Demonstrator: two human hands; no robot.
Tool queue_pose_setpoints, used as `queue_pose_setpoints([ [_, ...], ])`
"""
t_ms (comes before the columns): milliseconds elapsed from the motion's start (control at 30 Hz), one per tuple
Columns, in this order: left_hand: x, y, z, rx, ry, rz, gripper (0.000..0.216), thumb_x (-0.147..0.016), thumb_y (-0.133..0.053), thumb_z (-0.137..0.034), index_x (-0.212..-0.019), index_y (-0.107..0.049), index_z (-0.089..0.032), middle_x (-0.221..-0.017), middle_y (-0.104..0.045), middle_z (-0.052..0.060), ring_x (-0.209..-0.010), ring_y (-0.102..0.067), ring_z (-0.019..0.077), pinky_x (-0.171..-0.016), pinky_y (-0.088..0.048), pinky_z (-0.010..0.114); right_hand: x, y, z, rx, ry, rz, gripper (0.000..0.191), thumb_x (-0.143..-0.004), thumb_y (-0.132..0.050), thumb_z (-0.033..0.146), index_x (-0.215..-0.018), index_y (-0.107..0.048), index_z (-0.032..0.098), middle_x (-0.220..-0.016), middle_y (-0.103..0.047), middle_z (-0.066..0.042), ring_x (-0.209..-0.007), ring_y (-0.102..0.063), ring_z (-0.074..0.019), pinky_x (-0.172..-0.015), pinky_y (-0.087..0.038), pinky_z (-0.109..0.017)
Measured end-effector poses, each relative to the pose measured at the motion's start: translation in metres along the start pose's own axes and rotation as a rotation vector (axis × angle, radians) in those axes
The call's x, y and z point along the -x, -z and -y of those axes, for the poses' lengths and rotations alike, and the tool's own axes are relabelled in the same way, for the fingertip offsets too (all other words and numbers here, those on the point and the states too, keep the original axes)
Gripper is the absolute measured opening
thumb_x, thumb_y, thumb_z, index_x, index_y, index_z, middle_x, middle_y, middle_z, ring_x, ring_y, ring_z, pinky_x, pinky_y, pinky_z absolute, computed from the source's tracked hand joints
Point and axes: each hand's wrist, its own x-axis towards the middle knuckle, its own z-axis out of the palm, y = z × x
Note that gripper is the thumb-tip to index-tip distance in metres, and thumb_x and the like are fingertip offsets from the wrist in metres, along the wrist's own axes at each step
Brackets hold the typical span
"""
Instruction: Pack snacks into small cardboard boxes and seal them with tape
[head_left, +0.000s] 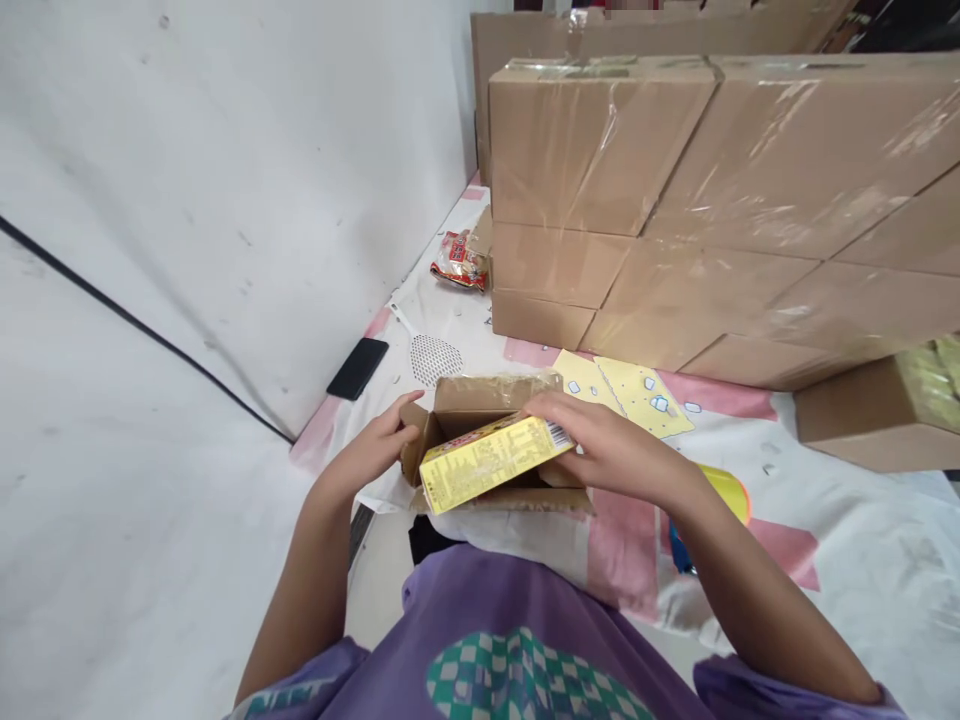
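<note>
A yellow printed packet box (491,465) lies tilted over the mouth of a small open cardboard box (480,395), its left end lower and nearer to me. My right hand (581,440) grips the packet box at its right end, beside a barcode. At the cardboard box's left side, my left hand (382,440) holds the raised flap, with the thumb and a finger on either side of its edge. The cardboard box stands with its flaps up at the table's near edge. Its inside is mostly hidden under the yellow box.
Taped cardboard cartons (675,200) stand stacked at the back right. A black phone (358,368), a white fly swatter (435,358) and a red snack bag (459,262) lie toward the white wall (225,150). Another open carton (862,420) sits at right.
</note>
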Motion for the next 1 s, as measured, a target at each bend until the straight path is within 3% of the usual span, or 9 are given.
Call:
queue_pose_setpoints([
  [200, -0.002, -0.003, 0.006, 0.165, 0.071, -0.052, 0.068, -0.086, -0.055, -0.043, -0.151, -0.048, -0.025, -0.148, -0.058, 0.007, -0.137, -0.053, 0.0293, -0.108, -0.048, 0.040, -0.021, -0.025, 0.017, 0.227, -0.139, 0.180, 0.029, -0.089, -0.063, 0.019, -0.117, -0.056, 0.021, -0.110, -0.070, -0.009, -0.088, -0.068, -0.0258, -0.064, -0.046, -0.033],
  [400, -0.004, -0.007, 0.014, 0.188, 0.087, -0.068, 0.063, -0.088, -0.054, -0.040, -0.149, -0.051, -0.025, -0.140, -0.064, 0.006, -0.127, -0.061, 0.0307, -0.102, -0.052, 0.044, -0.037, -0.058, 0.008, 0.540, -0.272, 0.336, 0.036, -0.086, -0.074, 0.024, -0.117, -0.064, 0.009, -0.115, -0.068, -0.020, -0.107, -0.064, -0.0364, -0.086, -0.051, -0.044],
  [467, -0.003, -0.012, 0.019, 0.187, 0.036, -0.094, 0.058, -0.094, -0.051, -0.048, -0.147, -0.053, -0.027, -0.142, -0.063, 0.007, -0.129, -0.059, 0.0313, -0.102, -0.052, 0.044, -0.030, -0.056, 0.003, 0.492, -0.207, 0.281, 0.050, -0.085, -0.078, 0.036, -0.125, -0.065, 0.009, -0.118, -0.067, -0.020, -0.114, -0.060, -0.0382, -0.092, -0.051, -0.048],
  [533, 0.000, -0.021, 0.029, 0.225, -0.081, -0.140, 0.061, -0.099, -0.042, -0.059, -0.150, -0.050, -0.027, -0.144, -0.062, 0.010, -0.125, -0.063, 0.0307, -0.095, -0.055, 0.042, -0.014, -0.046, -0.003, 0.380, -0.130, 0.123, 0.049, -0.091, -0.071, 0.040, -0.133, -0.063, 0.014, -0.117, -0.068, -0.016, -0.113, -0.060, -0.0342, -0.093, -0.052, -0.048],
  [633, 0.006, -0.037, 0.055, 0.345, -0.440, -0.276, 0.076, -0.099, -0.024, -0.072, -0.157, -0.039, -0.024, -0.143, -0.061, 0.017, -0.115, -0.068, 0.0304, -0.086, -0.057, 0.042, 0.014, -0.031, -0.017, 0.212, -0.159, -0.341, 0.037, -0.100, -0.057, 0.035, -0.135, -0.062, 0.023, -0.121, -0.066, -0.012, -0.114, -0.060, -0.0285, -0.098, -0.051, -0.046],
  [700, 0.011, -0.045, 0.071, 0.300, -0.728, -0.273, 0.087, -0.093, -0.024, -0.081, -0.154, -0.044, -0.022, -0.137, -0.065, 0.019, -0.120, -0.067, 0.0329, -0.094, -0.056, 0.046, 0.028, -0.029, -0.029, 0.090, -0.240, -0.546, 0.039, -0.101, -0.054, 0.035, -0.139, -0.058, 0.027, -0.130, -0.064, -0.011, -0.121, -0.058, -0.0279, -0.102, -0.049, -0.047],
  [800, 0.017, -0.051, 0.083, -0.011, -0.967, -0.141, 0.096, -0.079, -0.050, -0.087, -0.149, -0.051, -0.021, -0.130, -0.070, 0.018, -0.135, -0.056, 0.0380, -0.109, -0.049, 0.051, 0.037, -0.043, -0.044, -0.151, -0.243, -0.490, 0.036, -0.103, -0.050, 0.035, -0.138, -0.059, 0.031, -0.132, -0.066, -0.008, -0.124, -0.058, -0.0259, -0.105, -0.047, -0.047],
  [900, 0.018, -0.054, 0.075, -0.236, -0.926, -0.217, 0.071, -0.085, -0.071, -0.060, -0.145, -0.054, -0.025, -0.124, -0.073, 0.014, -0.130, -0.060, 0.0341, -0.109, -0.049, 0.050, 0.036, -0.066, -0.053, -0.281, -0.174, -0.405, 0.026, -0.103, -0.050, 0.034, -0.106, -0.076, 0.030, -0.115, -0.072, -0.006, -0.123, -0.058, -0.0255, -0.106, -0.046, -0.047],
  [1000, 0.017, -0.059, 0.056, -0.190, -0.719, -0.470, 0.053, -0.095, -0.067, -0.032, -0.145, -0.050, -0.024, -0.111, -0.072, 0.008, -0.106, -0.070, 0.0241, -0.098, -0.055, 0.043, 0.034, -0.091, -0.058, -0.294, -0.286, -0.497, 0.024, -0.097, -0.060, 0.035, -0.081, -0.077, 0.027, -0.122, -0.069, -0.007, -0.130, -0.052, -0.0288, -0.109, -0.043, -0.051],
])
